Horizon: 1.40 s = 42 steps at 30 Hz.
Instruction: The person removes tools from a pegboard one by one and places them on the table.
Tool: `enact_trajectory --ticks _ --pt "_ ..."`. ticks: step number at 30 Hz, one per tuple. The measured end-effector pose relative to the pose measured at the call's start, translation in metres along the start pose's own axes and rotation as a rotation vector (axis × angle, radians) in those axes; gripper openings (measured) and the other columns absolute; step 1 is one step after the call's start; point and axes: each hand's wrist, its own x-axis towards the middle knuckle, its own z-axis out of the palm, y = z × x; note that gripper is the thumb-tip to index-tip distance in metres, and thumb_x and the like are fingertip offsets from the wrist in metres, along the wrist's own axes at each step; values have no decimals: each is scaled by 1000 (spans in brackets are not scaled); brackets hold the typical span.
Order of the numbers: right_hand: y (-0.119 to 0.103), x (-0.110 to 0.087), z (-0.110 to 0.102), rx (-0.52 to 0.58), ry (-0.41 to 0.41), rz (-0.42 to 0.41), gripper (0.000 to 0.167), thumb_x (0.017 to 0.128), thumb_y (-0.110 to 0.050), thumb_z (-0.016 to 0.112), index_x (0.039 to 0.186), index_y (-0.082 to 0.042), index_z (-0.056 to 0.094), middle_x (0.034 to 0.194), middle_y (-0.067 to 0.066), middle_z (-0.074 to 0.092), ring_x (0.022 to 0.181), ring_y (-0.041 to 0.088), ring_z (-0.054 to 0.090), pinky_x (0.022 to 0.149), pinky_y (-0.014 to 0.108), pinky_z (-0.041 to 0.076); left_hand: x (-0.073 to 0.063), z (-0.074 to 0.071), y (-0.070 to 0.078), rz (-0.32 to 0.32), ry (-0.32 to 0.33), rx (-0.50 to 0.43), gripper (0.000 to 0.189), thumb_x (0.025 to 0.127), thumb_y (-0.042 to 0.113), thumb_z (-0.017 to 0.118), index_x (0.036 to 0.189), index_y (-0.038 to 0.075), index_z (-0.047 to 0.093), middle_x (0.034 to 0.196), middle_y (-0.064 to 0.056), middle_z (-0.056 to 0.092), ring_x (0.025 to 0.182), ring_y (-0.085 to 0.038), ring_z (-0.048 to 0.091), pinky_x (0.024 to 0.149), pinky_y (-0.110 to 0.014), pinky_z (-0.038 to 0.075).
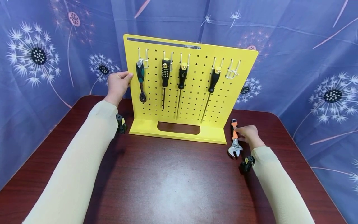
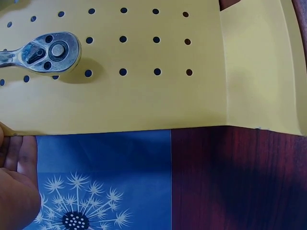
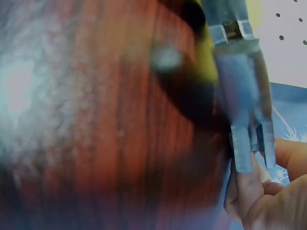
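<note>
My left hand [image 1: 118,84] pinches the left edge of a yellow pegboard [image 1: 193,102] that stands on the table; in the left wrist view, the fingers [image 2: 21,153] lie behind that edge. A ratchet wrench [image 1: 141,81] with a dark green handle hangs closest to this hand. To the right of the board, my right hand [image 1: 249,135] grips an adjustable wrench [image 1: 235,146] by its orange and black handle, its metal head pointing toward me. Blurred metal of this wrench [image 3: 240,86] fills part of the right wrist view, above the right hand [image 3: 268,201].
Three screwdrivers with black handles, one of them in the middle [image 1: 183,76], hang from white hooks. A hook [image 1: 232,73] at the board's upper right bears no tool. Under everything is a dark red wooden table [image 1: 173,180]; a blue dandelion-print cloth [image 1: 179,18] hangs behind.
</note>
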Motion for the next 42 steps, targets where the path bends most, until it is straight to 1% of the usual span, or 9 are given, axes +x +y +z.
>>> enact_trajectory --ticks 6,10,13,18,26,29,34,40,42 --pt "1 1 0 -9 19 -5 11 98 -13 68 92 -5 63 88 1 53 71 10 55 57 19 57 -1 -1 0 -1 -2 5 35 103 25 62 131 5 70 102 2 66 95 -4 58 108 -37 55" --pt "-1 -3 0 -25 25 -10 12 97 -13 68 89 -5 64 83 0 53 67 10 55 56 20 57 -2 -1 1 5 -9 9 34 104 25 61 127 2 71 83 10 58 94 -6 57 107 -37 55" --pt "-1 -3 -1 -48 21 -12 13 98 -15 69 93 -4 64 83 1 53 64 9 56 57 21 58 -3 -1 1 3 -14 5 33 104 24 61 126 2 72 79 13 55 97 -7 57 108 -37 55" --pt "2 1 -1 -68 44 0 16 98 -15 68 96 -1 62 86 4 52 60 9 58 57 22 59 -3 -1 1 3 -24 -2 34 104 24 61 128 2 71 81 14 56 104 -9 59 109 -38 54" --pt "0 -2 0 -79 50 -37 16 96 -14 71 89 0 69 77 3 56 58 9 62 61 27 62 -2 -3 0 11 -12 21 34 104 25 61 128 3 71 78 16 56 93 -3 59 106 -37 56" --pt "-1 -3 0 -73 55 -40 17 95 -14 72 83 -2 69 72 2 56 56 10 61 58 26 61 -1 -3 1 5 -16 18 35 104 26 61 129 4 71 81 14 58 96 -5 60 107 -37 55" --pt "0 -4 1 -105 66 -33 17 97 -16 70 95 1 70 80 2 57 56 9 61 57 25 60 -1 -2 3 10 -22 16 35 104 26 62 129 4 71 82 14 59 106 -11 63 108 -38 55" --pt "3 -5 1 -112 72 -50 29 98 -17 70 113 7 70 83 2 57 54 7 62 56 24 60 -2 -2 1 21 -23 26 34 104 27 61 123 1 72 70 16 53 95 -5 59 107 -38 55" --pt "4 -4 1 -100 70 -48 28 98 -17 70 113 7 70 83 1 57 57 7 62 57 24 60 -3 -2 1 20 -19 23 33 104 26 61 123 1 72 70 16 53 93 -4 58 106 -38 55"
